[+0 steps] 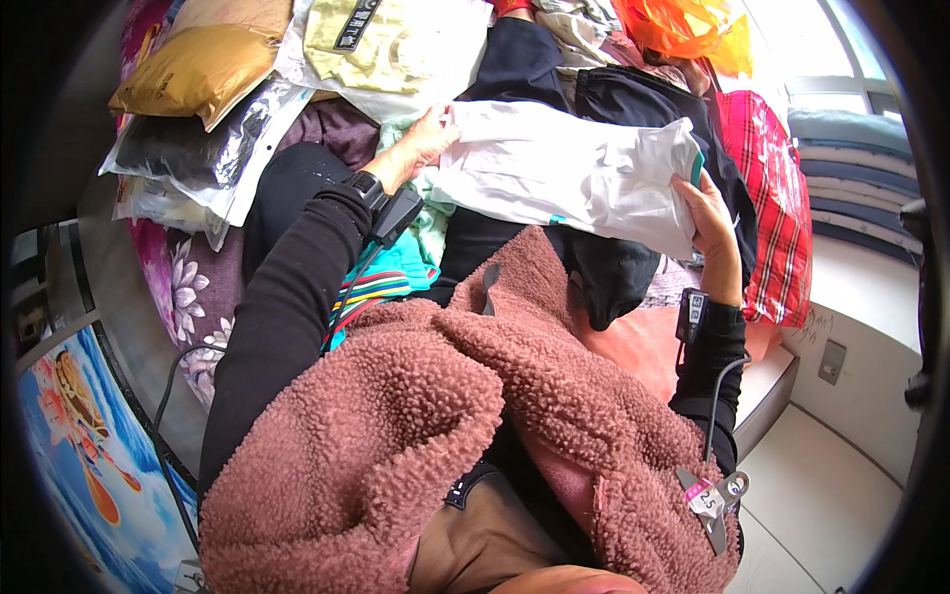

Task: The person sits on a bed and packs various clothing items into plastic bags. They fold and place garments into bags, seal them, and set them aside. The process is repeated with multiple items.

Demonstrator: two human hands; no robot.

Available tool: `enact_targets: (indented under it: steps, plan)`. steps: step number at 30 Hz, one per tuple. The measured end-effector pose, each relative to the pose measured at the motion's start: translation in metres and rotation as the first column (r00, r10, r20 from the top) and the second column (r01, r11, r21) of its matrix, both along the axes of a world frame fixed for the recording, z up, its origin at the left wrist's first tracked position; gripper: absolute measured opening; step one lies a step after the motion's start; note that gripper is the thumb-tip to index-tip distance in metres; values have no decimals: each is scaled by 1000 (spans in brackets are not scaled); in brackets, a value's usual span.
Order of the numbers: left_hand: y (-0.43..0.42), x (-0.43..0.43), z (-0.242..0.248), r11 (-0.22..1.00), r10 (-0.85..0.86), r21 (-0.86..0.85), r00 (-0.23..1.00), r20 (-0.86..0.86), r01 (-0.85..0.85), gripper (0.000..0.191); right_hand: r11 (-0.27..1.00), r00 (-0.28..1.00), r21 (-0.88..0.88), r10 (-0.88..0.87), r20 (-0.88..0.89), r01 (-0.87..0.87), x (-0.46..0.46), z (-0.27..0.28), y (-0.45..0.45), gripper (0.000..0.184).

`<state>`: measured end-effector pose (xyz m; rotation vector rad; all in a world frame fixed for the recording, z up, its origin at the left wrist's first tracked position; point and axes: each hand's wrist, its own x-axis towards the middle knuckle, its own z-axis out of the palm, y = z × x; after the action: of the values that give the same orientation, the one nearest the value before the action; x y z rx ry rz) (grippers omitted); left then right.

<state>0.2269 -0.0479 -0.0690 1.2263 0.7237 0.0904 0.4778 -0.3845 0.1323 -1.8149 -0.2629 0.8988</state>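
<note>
A white cloth garment [557,167], folded into a long flat strip, is stretched across my lap between both hands. Its left end is pinched in my left hand [427,137], fingers and thumb together near the upper corner. My right hand [701,211] grips the right end, where a small green edge shows by the thumb. Under it lie black trousers [653,89] and a pale green printed cloth [430,223]. A turquoise garment with striped trim [386,278] rests beside my left forearm.
At the upper left, packaged clothes in clear bags [215,141] lie beneath a gold plastic mailer [215,67]. A yellow garment in a white bag [367,52] lies ahead. On the right stand a red plaid bag [768,200] and stacked folded fabric [853,178] on the window ledge; an orange plastic bag [679,26] is behind.
</note>
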Motion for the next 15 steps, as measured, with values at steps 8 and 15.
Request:
enact_targets:
  steps: [8, 15]
  plan:
    - [-2, -6, 13, 995, -43, -85, 992, 118, 54, 50, 925, 928, 72, 372, 17, -372, -101, 26, 123, 48]
    - [13, -30, 28, 767, -59, -609, 969, 242, 199, 66, 843, 834, 56, 518, 190, -536, -112, -3, 149, 50]
